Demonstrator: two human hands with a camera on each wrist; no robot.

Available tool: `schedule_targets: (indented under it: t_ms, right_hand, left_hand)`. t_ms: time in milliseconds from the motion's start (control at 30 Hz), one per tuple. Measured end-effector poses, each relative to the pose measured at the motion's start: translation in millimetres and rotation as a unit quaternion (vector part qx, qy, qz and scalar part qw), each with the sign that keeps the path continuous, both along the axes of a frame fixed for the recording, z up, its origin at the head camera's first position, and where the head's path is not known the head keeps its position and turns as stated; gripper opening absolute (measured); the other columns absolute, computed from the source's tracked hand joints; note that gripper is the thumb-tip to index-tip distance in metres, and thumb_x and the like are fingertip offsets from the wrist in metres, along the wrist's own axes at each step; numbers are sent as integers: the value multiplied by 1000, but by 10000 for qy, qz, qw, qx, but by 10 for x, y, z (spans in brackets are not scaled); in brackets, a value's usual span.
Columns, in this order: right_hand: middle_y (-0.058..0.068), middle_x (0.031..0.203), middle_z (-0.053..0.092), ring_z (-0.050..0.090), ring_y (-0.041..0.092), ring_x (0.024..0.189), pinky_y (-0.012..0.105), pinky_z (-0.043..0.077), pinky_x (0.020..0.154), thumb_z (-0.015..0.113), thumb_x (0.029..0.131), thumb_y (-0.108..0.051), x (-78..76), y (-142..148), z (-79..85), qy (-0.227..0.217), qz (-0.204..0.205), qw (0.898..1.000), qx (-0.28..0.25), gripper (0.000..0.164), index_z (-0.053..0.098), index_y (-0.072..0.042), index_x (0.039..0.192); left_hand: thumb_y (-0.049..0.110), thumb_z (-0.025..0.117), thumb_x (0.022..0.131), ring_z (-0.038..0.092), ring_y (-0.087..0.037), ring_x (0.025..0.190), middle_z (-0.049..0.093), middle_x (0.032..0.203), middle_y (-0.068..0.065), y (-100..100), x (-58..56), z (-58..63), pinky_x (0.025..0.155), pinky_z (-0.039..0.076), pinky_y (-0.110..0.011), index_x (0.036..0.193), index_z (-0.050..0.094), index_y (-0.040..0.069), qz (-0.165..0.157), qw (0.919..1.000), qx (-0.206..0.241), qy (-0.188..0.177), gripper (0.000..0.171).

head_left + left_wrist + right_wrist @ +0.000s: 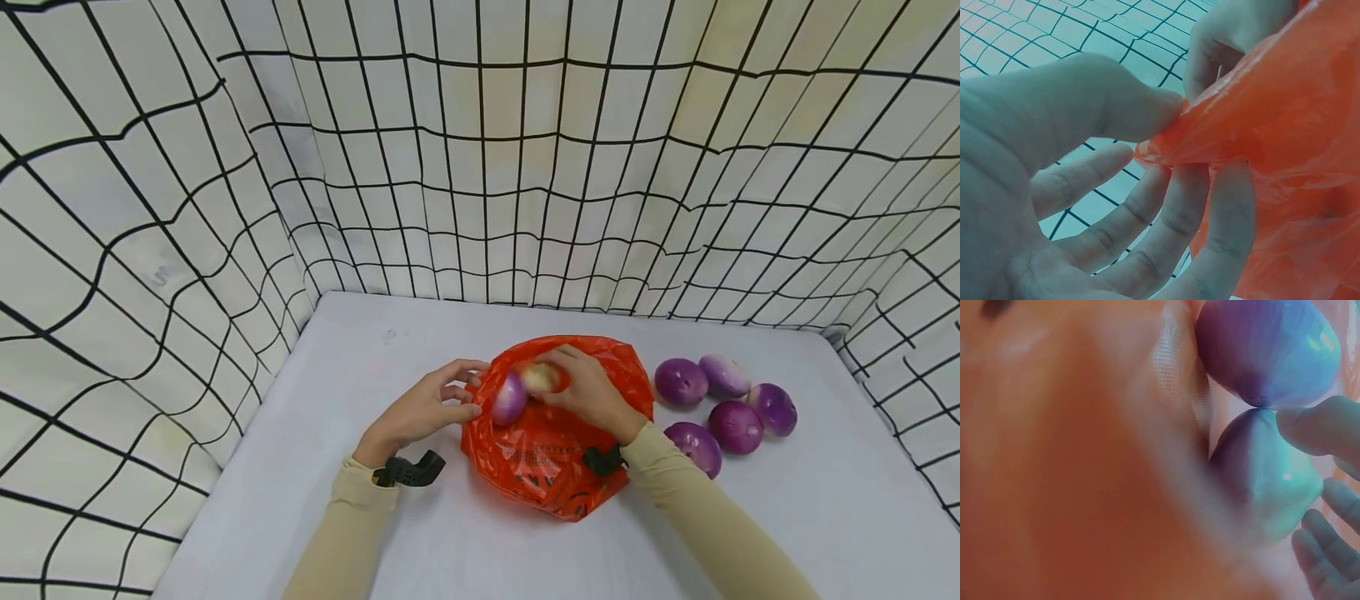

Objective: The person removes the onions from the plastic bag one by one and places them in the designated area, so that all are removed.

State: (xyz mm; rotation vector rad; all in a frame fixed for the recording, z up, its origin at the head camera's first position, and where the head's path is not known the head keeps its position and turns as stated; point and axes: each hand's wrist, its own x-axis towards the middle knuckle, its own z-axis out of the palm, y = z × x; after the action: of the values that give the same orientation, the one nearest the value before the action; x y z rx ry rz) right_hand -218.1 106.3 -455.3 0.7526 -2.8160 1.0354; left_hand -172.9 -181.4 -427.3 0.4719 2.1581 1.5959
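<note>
A red plastic bag [540, 475] lies on the table with its mouth spread wide. Between thumb and fingers, my left hand [431, 407] pinches the bag's left rim; the left wrist view shows the red film [1291, 119] there. Inside the mouth, my right hand [592, 387] holds a pale onion [537, 379], which is blurred in the head view. A purple-and-white onion [510, 398] sits right beside it in the bag. Both onions touch in the right wrist view, the thumb and fingertips round the lower onion [1266, 478], below the upper onion [1269, 347].
Several purple onions [737, 427] lie grouped on the white table [832, 500], right of the bag and close to my right forearm. Black netting [483, 192] hangs over pale walls behind the table and on both sides.
</note>
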Motion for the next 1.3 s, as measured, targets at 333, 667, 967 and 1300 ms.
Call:
schedule_targets:
  t_ms: [333,667,967,1300]
  right_hand:
    - [7,127,64,64,29,117,52,58,102,88,82,-19,-44,-18,-55,-63,-76,9999,29,48,68,-15,126]
    - [8,125,65,64,29,116,51,58,102,90,81,-20,-43,-20,-70,57,-260,9996,80,51,68,-12,126]
    - [9,127,64,64,29,116,51,58,103,90,80,-19,-37,-25,-80,153,-354,9990,240,58,64,-10,130]
    - [7,126,67,65,27,116,48,60,99,91,80,-23,5,81,-63,157,-252,9996,-19,59,65,-11,131]
  left_hand:
    - [17,71,95,63,-25,112,55,139,-13,8,-6,-13,92,62,-46,147,50,21,37,9999,80,50,56]
    - [16,71,96,63,-25,112,54,138,-15,20,-7,-9,91,62,-45,148,49,19,14,9998,124,126,57]
    - [16,71,95,63,-25,113,55,138,-14,33,-4,3,92,62,-44,149,49,20,67,9999,101,80,58]
    - [16,70,96,64,-25,112,55,137,-14,31,-7,-2,89,63,-42,149,49,20,28,9998,163,109,57]
